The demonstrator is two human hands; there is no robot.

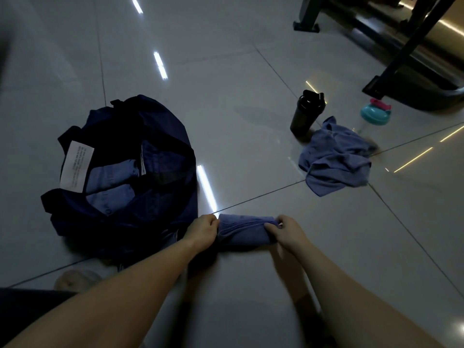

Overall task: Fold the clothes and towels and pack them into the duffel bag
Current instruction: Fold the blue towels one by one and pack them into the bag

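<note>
Navy duffel bag (pixel 155 136) gapes open on the tiled floor (pixel 251 71), folded blue cloths (pixel 113 172) inside. Crumpled blue towel (pixel 336 159) lies well right, beside a black shaker bottle (pixel 305 113). Just right of the bag, the rolled blue towel (pixel 243 229): left hand (pixel 202 232) and right hand (pixel 286 233) each have a grip clamped on an end.
</note>
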